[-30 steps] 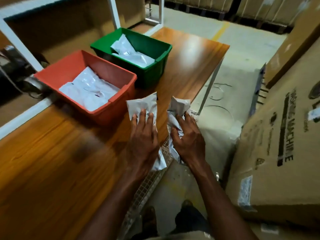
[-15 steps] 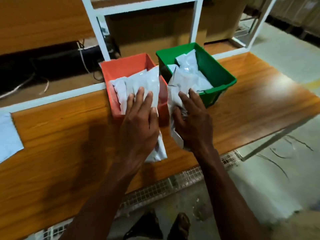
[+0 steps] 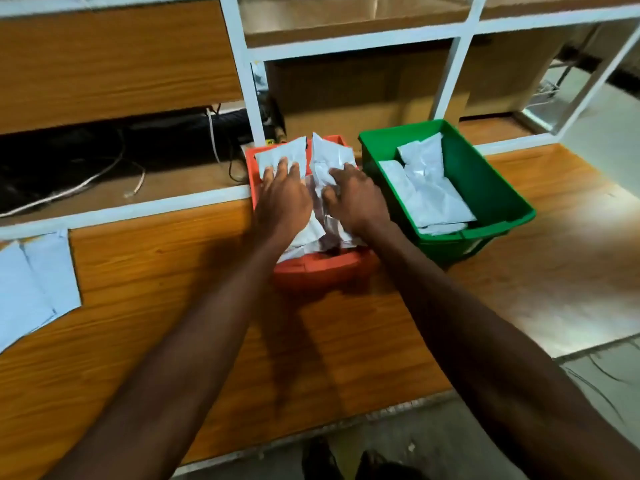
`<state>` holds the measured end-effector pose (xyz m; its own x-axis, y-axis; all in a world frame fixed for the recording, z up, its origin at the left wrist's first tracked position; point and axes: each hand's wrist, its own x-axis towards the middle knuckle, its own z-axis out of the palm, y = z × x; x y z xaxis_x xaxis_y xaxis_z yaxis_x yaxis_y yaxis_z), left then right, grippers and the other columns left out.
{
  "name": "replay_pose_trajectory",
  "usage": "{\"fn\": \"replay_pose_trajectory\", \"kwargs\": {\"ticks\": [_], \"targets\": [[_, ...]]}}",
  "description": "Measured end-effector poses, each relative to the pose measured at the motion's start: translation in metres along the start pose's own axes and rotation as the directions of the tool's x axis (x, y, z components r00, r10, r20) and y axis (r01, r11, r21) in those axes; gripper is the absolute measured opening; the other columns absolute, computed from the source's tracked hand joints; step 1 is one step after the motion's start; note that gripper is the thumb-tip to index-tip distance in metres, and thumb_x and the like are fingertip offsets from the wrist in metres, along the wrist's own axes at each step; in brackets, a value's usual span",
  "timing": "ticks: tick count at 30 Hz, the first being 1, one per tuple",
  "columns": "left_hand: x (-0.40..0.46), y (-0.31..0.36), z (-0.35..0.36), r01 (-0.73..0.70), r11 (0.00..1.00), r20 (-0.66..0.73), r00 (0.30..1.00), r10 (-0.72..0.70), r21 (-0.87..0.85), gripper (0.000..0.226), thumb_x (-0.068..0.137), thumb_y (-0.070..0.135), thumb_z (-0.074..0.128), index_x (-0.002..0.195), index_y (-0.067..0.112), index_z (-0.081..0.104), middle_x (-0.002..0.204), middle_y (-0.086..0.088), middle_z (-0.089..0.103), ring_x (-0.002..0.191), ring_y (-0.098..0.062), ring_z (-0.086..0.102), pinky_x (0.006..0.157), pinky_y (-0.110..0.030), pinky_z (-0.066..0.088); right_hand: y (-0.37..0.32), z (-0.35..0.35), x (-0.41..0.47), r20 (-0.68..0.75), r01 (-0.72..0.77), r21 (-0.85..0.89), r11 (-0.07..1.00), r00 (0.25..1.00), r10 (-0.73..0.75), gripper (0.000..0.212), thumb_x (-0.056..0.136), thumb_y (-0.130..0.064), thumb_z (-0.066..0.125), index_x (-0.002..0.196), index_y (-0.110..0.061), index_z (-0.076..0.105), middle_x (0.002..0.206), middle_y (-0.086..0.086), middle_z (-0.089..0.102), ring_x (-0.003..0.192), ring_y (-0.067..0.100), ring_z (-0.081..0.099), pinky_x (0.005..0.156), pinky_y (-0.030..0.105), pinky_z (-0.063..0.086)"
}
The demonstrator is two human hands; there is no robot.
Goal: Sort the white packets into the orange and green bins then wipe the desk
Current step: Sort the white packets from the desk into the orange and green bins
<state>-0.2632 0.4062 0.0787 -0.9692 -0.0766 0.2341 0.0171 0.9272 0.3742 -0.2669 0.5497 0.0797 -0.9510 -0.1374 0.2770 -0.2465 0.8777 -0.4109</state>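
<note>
Step in hand: both hands are over the orange bin (image 3: 322, 268), each with a white packet, so this looks like the moment of setting the two packets in.
Left hand (image 3: 284, 199): its fingers (image 3: 282, 168) lie fairly straight over the flat packet (image 3: 282, 155), which sticks up past the bin's far rim; the thumb is hidden, so whether it pinches or only presses I cannot tell.
Right hand (image 3: 356, 197): curled fingers grip the crumpled packet (image 3: 329, 157) just beside the left one, also above the orange bin.
Orange bin: on the bench (image 3: 156, 271) against its far edge, already heaped with packets up to the near rim.
Green bin (image 3: 498, 202): just beside the orange one toward the bench's right end, with several packets (image 3: 426, 188) lying in it and more room left.
Doing it well: let go low, inside the walls, and press the heap flat, since a packet dropped on top of so full a bin would likely slide over the rim onto the bench or behind it.
Still to do: white sheets (image 3: 31, 292) lie at the bench's left edge; whether they are packets is unclear. The wiping seems not yet begun, and no cloth is in sight.
</note>
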Motion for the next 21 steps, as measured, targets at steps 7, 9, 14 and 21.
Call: {"fn": "replay_pose_trajectory", "kwargs": {"ticks": [7,9,14,21], "targets": [[0.041,-0.025,0.045,0.026,0.993,0.251,0.967,-0.055,0.117,0.060,0.099,0.024,0.040,0.155,0.011,0.023,0.165,-0.011,0.015,0.150,-0.036,0.018,0.122,-0.050,0.013,0.011,0.051,0.040,0.262,0.020,-0.134,0.991,0.965,0.016,0.041,0.098,-0.036,0.045,0.126,-0.008,0.058,0.134,0.024,0.051,0.128,0.043,0.046,0.110,0.047,0.036],[0.045,-0.026,0.054,0.059,0.989,0.303,0.948,-0.099,0.137,0.063,0.100,0.030,0.039,0.157,0.015,0.018,0.166,-0.010,0.011,0.150,-0.037,0.014,0.121,-0.051,0.016,0.019,0.063,0.050,0.349,0.051,-0.179,0.983,0.937,0.015,0.045,0.100,-0.037,0.042,0.135,-0.011,0.049,0.143,0.027,0.041,0.134,0.045,0.038,0.115,0.048,0.029],[0.046,-0.028,0.075,0.115,0.967,0.454,0.866,-0.209,0.227,0.065,0.104,0.043,0.030,0.158,0.032,-0.005,0.165,0.001,-0.020,0.152,-0.029,-0.016,0.121,-0.053,-0.005,0.025,0.080,0.062,0.576,0.061,-0.207,0.976,0.814,0.072,0.077,0.100,-0.041,0.049,0.160,-0.022,0.004,0.164,0.025,-0.015,0.151,0.047,-0.009,0.123,0.053,0.001],[0.044,-0.035,0.084,0.077,0.951,0.476,0.852,-0.220,0.301,0.067,0.104,0.049,0.026,0.157,0.033,-0.013,0.162,0.001,-0.029,0.150,-0.027,-0.025,0.121,-0.049,-0.012,0.029,0.103,0.066,0.641,0.075,-0.294,0.953,0.755,0.138,0.079,0.101,-0.040,0.042,0.160,-0.021,-0.007,0.162,0.024,-0.024,0.150,0.045,-0.019,0.123,0.056,-0.005]]}}
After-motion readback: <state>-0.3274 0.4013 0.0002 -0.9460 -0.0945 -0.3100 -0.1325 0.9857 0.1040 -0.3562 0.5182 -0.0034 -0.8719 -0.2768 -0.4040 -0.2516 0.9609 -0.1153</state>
